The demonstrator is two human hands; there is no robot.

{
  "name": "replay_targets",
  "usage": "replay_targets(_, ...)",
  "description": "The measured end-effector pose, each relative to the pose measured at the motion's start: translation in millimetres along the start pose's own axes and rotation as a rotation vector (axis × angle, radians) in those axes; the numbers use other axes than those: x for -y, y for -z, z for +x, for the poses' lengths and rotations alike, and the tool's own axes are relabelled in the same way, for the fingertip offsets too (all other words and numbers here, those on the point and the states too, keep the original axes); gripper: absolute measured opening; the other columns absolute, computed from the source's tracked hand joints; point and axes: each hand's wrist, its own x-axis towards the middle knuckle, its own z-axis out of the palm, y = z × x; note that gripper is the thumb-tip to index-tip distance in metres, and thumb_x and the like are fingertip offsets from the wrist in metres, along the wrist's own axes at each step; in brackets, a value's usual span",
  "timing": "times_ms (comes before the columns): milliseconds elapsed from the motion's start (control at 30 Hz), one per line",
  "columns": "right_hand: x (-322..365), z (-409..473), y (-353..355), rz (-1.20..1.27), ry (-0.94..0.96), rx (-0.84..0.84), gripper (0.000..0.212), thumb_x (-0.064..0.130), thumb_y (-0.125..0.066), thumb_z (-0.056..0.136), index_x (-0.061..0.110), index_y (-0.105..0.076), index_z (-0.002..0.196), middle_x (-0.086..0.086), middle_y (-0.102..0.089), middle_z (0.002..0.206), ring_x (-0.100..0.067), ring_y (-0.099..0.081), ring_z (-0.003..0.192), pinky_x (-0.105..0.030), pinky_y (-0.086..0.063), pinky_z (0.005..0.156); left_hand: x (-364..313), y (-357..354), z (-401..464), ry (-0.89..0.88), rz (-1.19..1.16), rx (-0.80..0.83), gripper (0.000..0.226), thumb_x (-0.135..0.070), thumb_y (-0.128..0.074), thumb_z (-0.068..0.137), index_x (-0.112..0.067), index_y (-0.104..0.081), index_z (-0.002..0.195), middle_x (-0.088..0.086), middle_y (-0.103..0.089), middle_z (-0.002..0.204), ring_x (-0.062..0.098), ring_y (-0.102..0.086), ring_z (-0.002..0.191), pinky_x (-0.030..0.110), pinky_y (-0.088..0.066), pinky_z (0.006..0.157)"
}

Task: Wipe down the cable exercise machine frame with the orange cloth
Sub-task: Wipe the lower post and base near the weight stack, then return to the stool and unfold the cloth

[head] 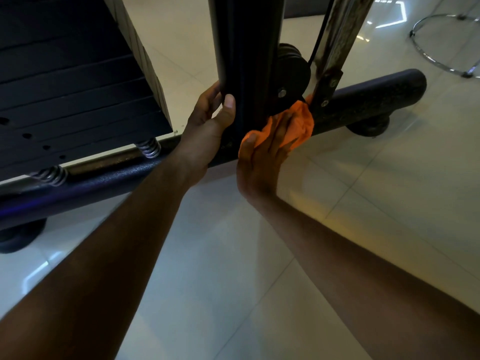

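Two bare hands work at the foot of a cable machine, one bracing the post and one pressing an orange cloth.

At far left the dark weight stack [72,81] sits above two coil springs [148,148] on the long base bar [104,180], which runs from near left to far right on round feet over the pale tiled floor [259,281]. The left hand [207,126] grasps the black upright post [246,48], thumb on its near face and fingers curled round its left edge. Just right of it, the right hand [262,157] lies with fairly straight fingers on the orange cloth [296,123], pressing it against the joint where post meets base bar, below the black pulley [292,66] and beside a worn metal rail [337,40]. At far right, a chrome ring [441,45] stands on the floor.
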Motion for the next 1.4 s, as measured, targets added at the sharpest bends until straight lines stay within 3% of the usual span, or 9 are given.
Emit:
replay_targets(167,4,-2,1,-0.076,-0.012,0.038,0.084,0.053,-0.040,0.114,0.025,0.013,0.172,0.003,0.022,0.180,-0.043,0.000,0.166,-0.072,-0.026,0.125,-6,-3,-5,0.013,0.011,0.000,0.058,-0.045,-0.056,0.110,-0.039,-0.035,0.164,-0.009,-0.040,0.169,0.005,-0.040,0.149,0.020,-0.042,0.107)
replay_targets(300,-35,2,29,-0.495,0.186,0.165,0.084,0.054,-0.039,0.115,0.023,0.013,0.173,-0.004,0.015,0.182,-0.045,0.010,0.166,-0.071,-0.017,0.129,-7,-2,-6,0.009,0.016,0.015,0.058,-0.042,-0.057,0.110,-0.037,-0.035,0.164,-0.009,-0.047,0.165,0.008,-0.045,0.150,0.023,-0.045,0.112)
replay_targets(500,11,6,9,0.006,-0.010,-0.035,0.069,0.041,-0.033,0.117,0.021,0.000,0.175,0.001,0.013,0.181,-0.035,0.008,0.168,-0.065,-0.037,0.125,-6,-1,-5,0.006,0.005,0.000,0.070,-0.057,-0.064,0.100,-0.042,-0.036,0.163,-0.011,-0.045,0.166,0.010,-0.041,0.153,0.042,-0.037,0.126)
replay_targets(667,-32,13,42,-0.505,0.226,0.185,0.079,0.037,-0.051,0.112,0.021,-0.005,0.174,-0.003,0.000,0.183,-0.049,0.005,0.165,-0.073,-0.035,0.122,-5,0,-4,0.002,0.002,-0.002,0.074,-0.057,-0.065,0.097,-0.039,-0.038,0.163,-0.008,-0.049,0.164,0.013,-0.045,0.151,0.043,-0.040,0.126)
replay_targets(767,-32,18,55,-0.494,0.247,0.213,0.078,0.030,-0.055,0.113,0.023,-0.008,0.175,-0.002,-0.002,0.183,-0.045,0.000,0.167,-0.061,-0.050,0.116,-5,-1,-5,0.008,0.012,-0.015,0.073,-0.058,-0.066,0.097,-0.040,-0.039,0.162,-0.009,-0.049,0.163,0.011,-0.045,0.151,0.043,-0.040,0.125)
replay_targets(900,-16,17,77,-0.426,0.292,0.266,0.069,0.028,-0.055,0.113,0.020,-0.022,0.173,-0.003,-0.018,0.181,-0.035,-0.037,0.157,-0.033,-0.052,0.102,0,-8,-20,0.028,0.058,-0.061,0.063,-0.046,-0.064,0.105,-0.040,-0.039,0.162,-0.009,-0.045,0.166,0.010,-0.046,0.148,0.042,-0.047,0.120)
replay_targets(1033,5,5,112,-0.382,0.212,0.364,0.059,0.030,-0.051,0.115,0.019,-0.031,0.170,-0.003,-0.032,0.177,-0.026,-0.053,0.144,-0.025,-0.046,0.101,-6,-9,-40,0.065,0.187,-0.040,0.061,-0.045,-0.062,0.107,-0.032,-0.042,0.162,-0.002,-0.051,0.161,0.011,-0.049,0.147,0.039,-0.048,0.118)
replay_targets(1167,41,-20,155,-0.424,0.120,0.487,0.062,0.034,-0.048,0.116,0.014,-0.029,0.171,-0.002,-0.028,0.178,-0.023,-0.041,0.156,-0.032,-0.042,0.116,-33,-21,-80,0.159,0.433,-0.059,0.062,-0.052,-0.062,0.105,-0.033,-0.043,0.162,-0.003,-0.051,0.161,0.014,-0.049,0.147,0.038,-0.043,0.121)
replay_targets(1400,189,-32,279,-0.493,-0.043,0.664,0.061,0.039,-0.045,0.118,0.018,-0.025,0.172,0.002,-0.022,0.180,-0.022,-0.032,0.161,-0.038,-0.038,0.123,-181,-48,-175,0.169,0.754,0.056,0.058,-0.052,-0.057,0.108,-0.030,-0.045,0.161,0.000,-0.045,0.166,0.021,-0.042,0.152,0.044,-0.039,0.123)
